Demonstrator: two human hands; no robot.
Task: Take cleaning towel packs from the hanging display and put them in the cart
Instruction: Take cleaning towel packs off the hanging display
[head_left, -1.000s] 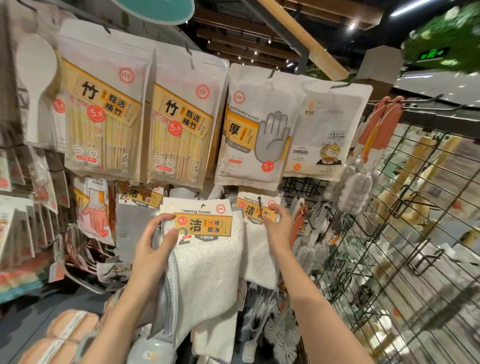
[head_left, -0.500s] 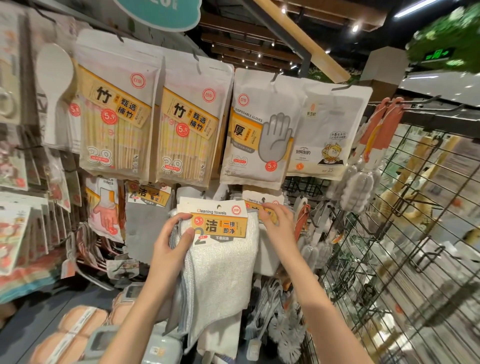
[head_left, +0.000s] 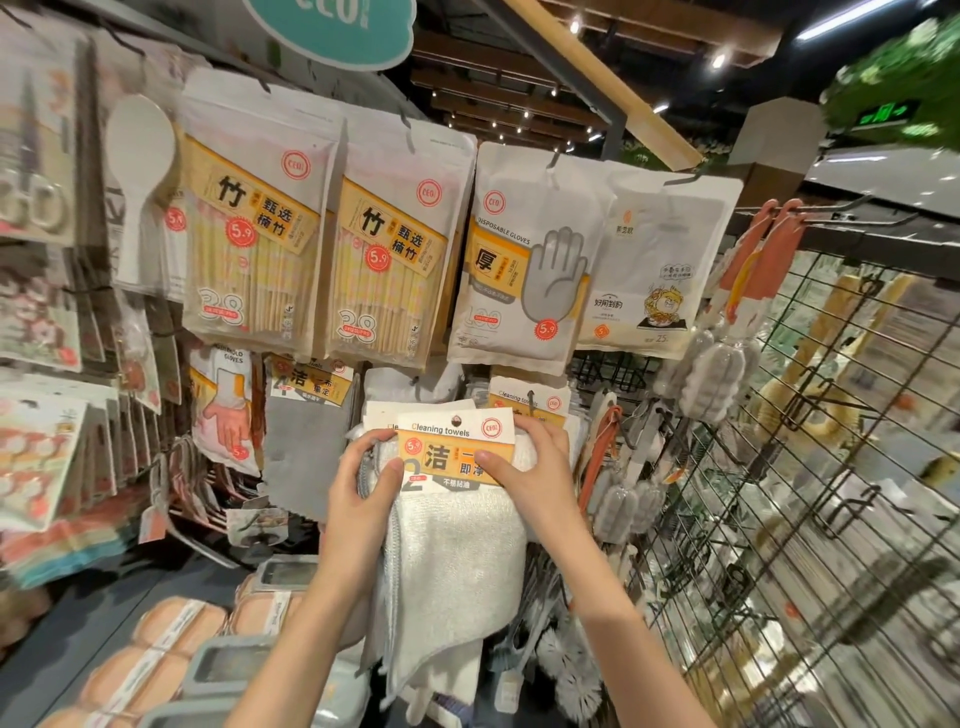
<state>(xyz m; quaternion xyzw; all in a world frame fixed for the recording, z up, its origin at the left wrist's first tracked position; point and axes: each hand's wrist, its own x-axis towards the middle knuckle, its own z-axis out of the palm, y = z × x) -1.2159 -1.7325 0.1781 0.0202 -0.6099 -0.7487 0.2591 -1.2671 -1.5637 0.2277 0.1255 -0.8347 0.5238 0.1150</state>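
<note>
Head view: both hands, left grip (head_left: 363, 480) and right grip (head_left: 535, 467), pinch the towel pack (head_left: 457, 530) by its side edges.

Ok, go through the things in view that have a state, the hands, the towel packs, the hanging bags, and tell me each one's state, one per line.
Left hand: grips the left edge of the front towel pack.
Right hand: thumb presses the label, fingers curled behind the pack.
Front towel pack: held in both hands, cloth hanging down.
Second towel pack: hanging behind on the display.
Disposable gloves bag: hanging, sealed.
Bamboo stick bags: hanging side by side.
</note>
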